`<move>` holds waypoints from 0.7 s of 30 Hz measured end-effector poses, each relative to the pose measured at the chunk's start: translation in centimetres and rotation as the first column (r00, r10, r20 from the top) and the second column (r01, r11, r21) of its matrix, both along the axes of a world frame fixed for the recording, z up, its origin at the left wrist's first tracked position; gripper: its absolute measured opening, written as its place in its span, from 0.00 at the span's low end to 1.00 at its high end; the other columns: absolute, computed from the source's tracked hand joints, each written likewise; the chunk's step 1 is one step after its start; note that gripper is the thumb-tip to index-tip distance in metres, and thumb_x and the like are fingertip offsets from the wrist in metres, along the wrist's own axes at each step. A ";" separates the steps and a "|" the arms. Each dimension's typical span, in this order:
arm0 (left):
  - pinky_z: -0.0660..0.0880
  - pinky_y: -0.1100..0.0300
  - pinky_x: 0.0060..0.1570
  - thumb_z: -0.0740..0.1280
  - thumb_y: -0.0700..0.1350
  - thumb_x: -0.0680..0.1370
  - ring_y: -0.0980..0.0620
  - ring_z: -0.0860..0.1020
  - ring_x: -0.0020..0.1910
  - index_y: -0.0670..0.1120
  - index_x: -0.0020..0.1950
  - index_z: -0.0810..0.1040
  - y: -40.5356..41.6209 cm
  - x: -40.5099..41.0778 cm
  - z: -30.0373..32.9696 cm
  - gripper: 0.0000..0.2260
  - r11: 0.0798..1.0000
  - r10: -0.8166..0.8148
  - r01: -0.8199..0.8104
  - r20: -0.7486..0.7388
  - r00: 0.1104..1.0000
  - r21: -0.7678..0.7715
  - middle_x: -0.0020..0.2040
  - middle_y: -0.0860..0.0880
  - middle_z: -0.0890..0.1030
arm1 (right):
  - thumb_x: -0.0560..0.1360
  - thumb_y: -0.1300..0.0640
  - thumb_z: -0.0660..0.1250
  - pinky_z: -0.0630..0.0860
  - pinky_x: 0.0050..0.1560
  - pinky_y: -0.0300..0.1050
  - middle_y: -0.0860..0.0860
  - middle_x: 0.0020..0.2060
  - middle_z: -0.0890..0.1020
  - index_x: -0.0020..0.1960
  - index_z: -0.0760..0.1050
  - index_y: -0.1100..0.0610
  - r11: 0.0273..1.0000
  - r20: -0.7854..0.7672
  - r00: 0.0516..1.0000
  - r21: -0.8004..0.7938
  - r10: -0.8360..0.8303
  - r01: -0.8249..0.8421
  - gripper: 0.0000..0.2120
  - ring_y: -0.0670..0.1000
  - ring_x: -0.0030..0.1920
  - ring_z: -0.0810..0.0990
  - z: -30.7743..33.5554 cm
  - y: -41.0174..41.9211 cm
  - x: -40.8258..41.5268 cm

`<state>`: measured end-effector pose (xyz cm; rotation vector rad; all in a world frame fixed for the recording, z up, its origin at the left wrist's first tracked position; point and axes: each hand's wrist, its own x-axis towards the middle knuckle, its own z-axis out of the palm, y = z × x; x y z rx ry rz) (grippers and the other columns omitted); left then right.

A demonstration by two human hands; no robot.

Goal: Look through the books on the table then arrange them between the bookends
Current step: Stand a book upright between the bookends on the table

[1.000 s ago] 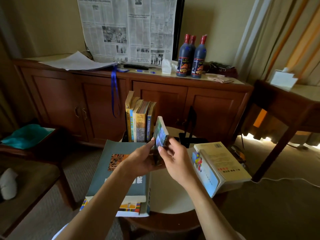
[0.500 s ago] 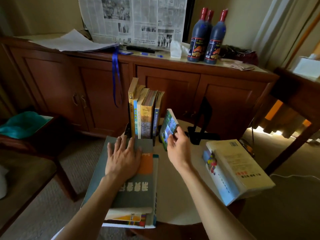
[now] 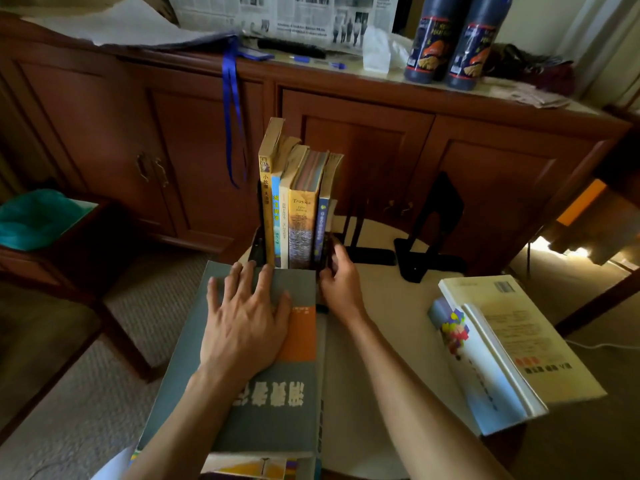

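Several books (image 3: 299, 209) stand upright in a row at the far side of the round table (image 3: 384, 313). A slim small book (image 3: 331, 211) stands at the row's right end, and my right hand (image 3: 337, 284) grips its lower edge. The black right bookend (image 3: 438, 226) stands apart to the right, and a black base (image 3: 369, 257) lies between it and the row. The left bookend (image 3: 258, 249) is mostly hidden behind the books. My left hand (image 3: 247, 323) rests flat, fingers spread, on a large grey book (image 3: 277, 410) that tops a stack. A thick white book (image 3: 502, 351) lies at the right.
A wooden cabinet (image 3: 363, 150) stands right behind the table, with dark bottles (image 3: 450, 43), a newspaper (image 3: 294, 19) and a hanging blue ribbon (image 3: 230, 109). A chair with teal cloth (image 3: 34, 216) is on the left. A wooden side table (image 3: 616, 216) is on the right.
My left hand let go of the small book and settled flat on the grey book. My right hand carried the small book forward and stood it at the row's right end.
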<state>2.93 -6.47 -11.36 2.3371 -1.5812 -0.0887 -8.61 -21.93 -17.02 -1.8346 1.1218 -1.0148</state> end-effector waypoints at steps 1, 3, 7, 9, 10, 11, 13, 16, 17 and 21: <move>0.42 0.42 0.79 0.45 0.66 0.82 0.47 0.47 0.82 0.53 0.82 0.53 0.0 0.0 0.0 0.31 1.000 -0.002 0.002 -0.006 1.000 -0.001 0.82 0.47 0.55 | 0.79 0.64 0.63 0.75 0.67 0.48 0.51 0.69 0.76 0.77 0.62 0.52 1.000 0.008 1.000 0.012 0.019 -0.019 0.28 0.46 0.70 0.74 0.1 0.2 -0.2; 0.42 0.42 0.79 0.45 0.66 0.82 0.47 0.47 0.82 0.53 0.82 0.52 0.0 0.0 0.0 0.31 1.000 -0.009 0.009 -0.019 1.000 0.006 0.82 0.47 0.54 | 0.79 0.65 0.64 0.74 0.66 0.41 0.50 0.69 0.76 0.78 0.62 0.53 0.999 0.023 0.999 0.029 0.043 -0.043 0.30 0.44 0.69 0.74 0.5 0.4 -0.7; 0.43 0.42 0.79 0.47 0.65 0.82 0.47 0.47 0.82 0.52 0.82 0.53 0.2 -0.2 0.4 0.31 1.000 -0.016 0.016 -0.036 0.999 -0.004 0.82 0.47 0.55 | 0.79 0.69 0.64 0.70 0.59 0.24 0.50 0.68 0.76 0.76 0.65 0.57 0.997 0.012 0.999 0.062 0.035 -0.035 0.27 0.46 0.69 0.73 0.9 0.4 -1.3; 0.43 0.42 0.79 0.47 0.65 0.82 0.47 0.48 0.82 0.52 0.82 0.54 0.3 -0.3 0.5 0.31 1.000 -0.013 0.013 -0.035 0.999 -0.009 0.82 0.47 0.56 | 0.78 0.70 0.64 0.66 0.57 0.20 0.50 0.69 0.73 0.76 0.64 0.59 0.995 -0.006 1.000 0.094 0.017 -0.016 0.28 0.47 0.72 0.69 1.5 0.6 -1.6; 0.43 0.42 0.79 0.47 0.65 0.82 0.47 0.48 0.82 0.52 0.82 0.54 0.4 -0.3 0.6 0.31 1.000 -0.012 0.012 -0.039 0.999 -0.010 0.82 0.47 0.56 | 0.78 0.70 0.64 0.65 0.60 0.22 0.52 0.71 0.72 0.77 0.64 0.59 0.994 -0.014 1.000 0.112 0.010 -0.008 0.28 0.49 0.73 0.68 1.7 0.7 -1.6; 0.43 0.42 0.79 0.47 0.65 0.82 0.47 0.48 0.82 0.52 0.82 0.55 0.5 -0.4 0.6 0.30 1.000 -0.013 0.012 -0.042 0.999 -0.012 0.82 0.46 0.56 | 0.78 0.70 0.64 0.65 0.63 0.28 0.54 0.73 0.71 0.77 0.63 0.59 0.992 -0.020 1.000 0.130 0.007 -0.005 0.28 0.51 0.74 0.68 1.9 0.8 -1.8; 0.44 0.42 0.79 0.47 0.65 0.82 0.47 0.48 0.82 0.52 0.81 0.55 0.5 -0.5 0.7 0.30 1.000 -0.012 0.012 -0.044 0.999 -0.016 0.82 0.46 0.56 | 0.78 0.69 0.63 0.66 0.65 0.36 0.56 0.74 0.70 0.77 0.63 0.59 0.986 -0.018 1.000 0.166 0.009 -0.006 0.28 0.53 0.75 0.67 2.4 1.3 -1.9; 0.45 0.42 0.79 0.48 0.65 0.82 0.47 0.49 0.82 0.53 0.81 0.56 0.4 -0.4 0.6 0.31 1.000 -0.015 0.014 -0.046 0.999 -0.020 0.82 0.46 0.56 | 0.79 0.66 0.63 0.65 0.66 0.39 0.54 0.75 0.68 0.78 0.61 0.57 0.979 -0.005 1.000 0.201 0.031 -0.029 0.29 0.53 0.76 0.65 3.4 2.0 -2.2; 0.45 0.42 0.79 0.48 0.65 0.82 0.47 0.50 0.81 0.53 0.81 0.56 0.3 -0.3 0.6 0.31 1.000 -0.017 0.016 -0.045 0.999 -0.020 0.82 0.46 0.57 | 0.79 0.66 0.63 0.63 0.67 0.38 0.54 0.75 0.67 0.79 0.60 0.57 0.978 -0.007 1.000 0.205 0.029 -0.027 0.30 0.52 0.76 0.64 3.8 2.4 -2.4; 0.46 0.42 0.79 0.50 0.65 0.82 0.46 0.51 0.81 0.53 0.81 0.58 0.3 0.0 0.5 0.30 1.000 -0.017 0.016 -0.047 0.999 -0.014 0.82 0.47 0.58 | 0.80 0.66 0.62 0.67 0.63 0.29 0.53 0.75 0.69 0.78 0.62 0.58 0.984 0.008 0.999 0.169 0.051 -0.051 0.27 0.49 0.72 0.70 5.6 4.5 -4.7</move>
